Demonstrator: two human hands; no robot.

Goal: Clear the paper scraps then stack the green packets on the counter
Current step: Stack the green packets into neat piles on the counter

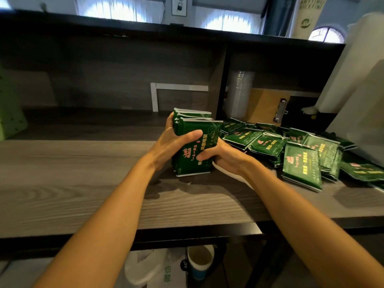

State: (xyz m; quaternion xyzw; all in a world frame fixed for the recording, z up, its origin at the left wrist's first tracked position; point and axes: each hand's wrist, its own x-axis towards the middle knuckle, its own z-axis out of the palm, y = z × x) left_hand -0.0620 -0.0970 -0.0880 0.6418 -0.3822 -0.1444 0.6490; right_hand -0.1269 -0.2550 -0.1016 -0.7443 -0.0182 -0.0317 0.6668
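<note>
A bundle of several green packets stands on edge on the wooden counter, squeezed between both hands. My left hand grips its left side with the thumb across the front. My right hand grips its right side low down. A loose heap of green packets lies spread on the counter to the right. A white strip of paper shows on the counter under my right wrist.
A stack of clear plastic cups and a clipboard stand in the cubby behind the heap. A large white bag is at the far right. A green box sits far left. Below the counter are a cup and plastic bag.
</note>
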